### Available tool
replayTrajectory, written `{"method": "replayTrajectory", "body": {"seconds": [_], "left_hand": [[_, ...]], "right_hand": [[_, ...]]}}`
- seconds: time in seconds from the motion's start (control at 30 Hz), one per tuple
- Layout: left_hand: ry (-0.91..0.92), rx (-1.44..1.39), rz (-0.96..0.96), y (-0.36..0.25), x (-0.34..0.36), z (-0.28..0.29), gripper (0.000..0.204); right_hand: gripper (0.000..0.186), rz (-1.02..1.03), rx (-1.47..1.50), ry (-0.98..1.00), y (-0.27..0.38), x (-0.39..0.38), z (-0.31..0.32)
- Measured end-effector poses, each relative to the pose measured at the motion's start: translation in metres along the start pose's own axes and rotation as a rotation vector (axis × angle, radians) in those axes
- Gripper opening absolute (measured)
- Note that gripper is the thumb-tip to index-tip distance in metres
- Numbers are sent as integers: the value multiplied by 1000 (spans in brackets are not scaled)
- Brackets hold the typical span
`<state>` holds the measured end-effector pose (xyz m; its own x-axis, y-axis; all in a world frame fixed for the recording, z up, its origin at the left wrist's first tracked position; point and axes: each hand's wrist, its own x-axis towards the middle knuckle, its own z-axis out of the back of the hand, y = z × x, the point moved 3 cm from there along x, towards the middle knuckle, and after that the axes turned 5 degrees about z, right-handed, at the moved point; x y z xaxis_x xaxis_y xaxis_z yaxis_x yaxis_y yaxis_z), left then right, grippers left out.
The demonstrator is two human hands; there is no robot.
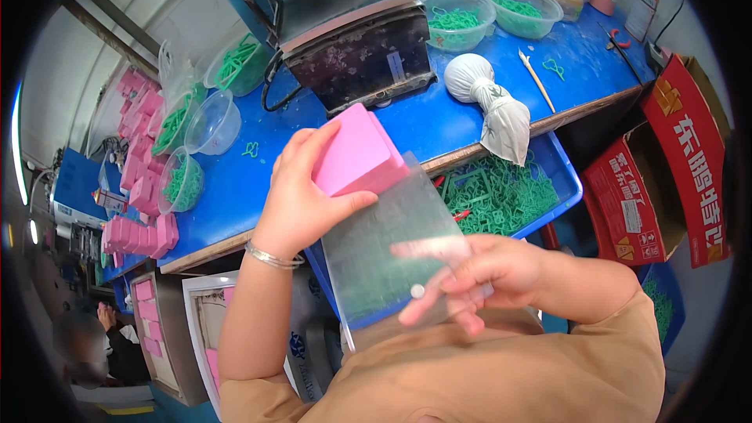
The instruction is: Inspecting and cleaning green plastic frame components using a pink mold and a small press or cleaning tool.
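Observation:
My left hand point(301, 192), wearing a silver bangle, grips a pink rectangular block point(354, 150) at the top of a cloudy translucent sheet point(368, 243). My right hand point(458, 274) is over the lower right of the sheet, fingers spread and partly blurred; small white bits show among them, too unclear to name. Behind the sheet, a blue tray point(569, 184) holds a tangle of green cut pieces and something red.
A black press point(352, 63) stands on the blue bench point(235, 219), among tubs point(211, 121) of green pieces, a tied white bundle point(470, 78) and stacked pink blocks point(141, 239). Red cartons point(627, 196) stand right. Another person point(82, 345) is at lower left.

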<state>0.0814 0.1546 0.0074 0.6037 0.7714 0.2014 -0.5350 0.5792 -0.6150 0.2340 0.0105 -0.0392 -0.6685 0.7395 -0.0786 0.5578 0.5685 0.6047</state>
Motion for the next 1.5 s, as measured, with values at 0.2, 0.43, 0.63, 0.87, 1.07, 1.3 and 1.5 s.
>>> {"method": "replayTrajectory", "body": {"seconds": [0.2, 0.43, 0.63, 0.87, 1.07, 1.3, 1.5], "left_hand": [[-312, 157, -45, -4, -10, 4, 79], [-313, 680, -515, -68, -73, 0, 70], [-424, 562, -633, -58, -92, -5, 58], [-525, 461, -690, -51, -106, -6, 55], [-192, 272, -257, -47, -87, 3, 74], [-512, 101, -89, 17, -64, 11, 59], [-226, 373, -31, 21, -19, -3, 79]], "right_hand": [[68, -154, 132, 81, -20, -13, 6], [28, 149, -439, 111, -33, -3, 25], [13, 256, -699, 85, -39, -4, 21], [15, 320, -820, 127, -39, -4, 13], [50, 16, -332, 40, -41, -8, 4], [62, 155, 6, 104, 48, -7, -31], [53, 372, -60, 106, 121, 14, -32]]}}
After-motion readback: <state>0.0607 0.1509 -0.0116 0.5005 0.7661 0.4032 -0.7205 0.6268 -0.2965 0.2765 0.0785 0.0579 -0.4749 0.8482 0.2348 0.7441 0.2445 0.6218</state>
